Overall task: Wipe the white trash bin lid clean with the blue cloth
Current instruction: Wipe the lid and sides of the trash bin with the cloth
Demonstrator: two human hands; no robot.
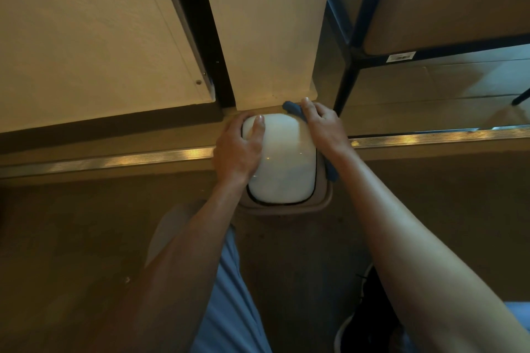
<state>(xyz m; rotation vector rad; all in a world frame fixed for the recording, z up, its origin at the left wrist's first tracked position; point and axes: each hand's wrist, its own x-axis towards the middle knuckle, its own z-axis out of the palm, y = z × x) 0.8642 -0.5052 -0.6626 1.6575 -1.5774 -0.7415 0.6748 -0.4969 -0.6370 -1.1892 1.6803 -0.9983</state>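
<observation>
Far left: pale cabinet door (86,37), then a dark vertical gap (200,28), then a pale wall panel (266,23) right behind the bin. A metal floor strip (114,162) runs across the floor and passes under the bin area. Left hand (238,149) sits on the left side of the white trash bin lid (282,157): thumb lies flat on top of the lid, the other fingers (229,130) wrap over the left edge, so it's gripping the lid, steadying it. Lid is a rounded, glossy white dome, seated in a beige bin rim (325,195) with a thin dark gap around it; bin stands on the floor against the wall panel, in the corner. Right hand (321,123) is on the lid's right far edge, fingers curled down over the blue cloth (292,108), pressing it against the lid's side. Cloth is bunched: one end pokes out past the fingertips at the far corner, another end hangs out below the wrist along the bin's right side. Near bottom: light blue trouser leg (229,295), and a dark shoe (370,309) with a white sole. Far right: dark metal shelf frame (352,60) with a white label on its rail.
</observation>
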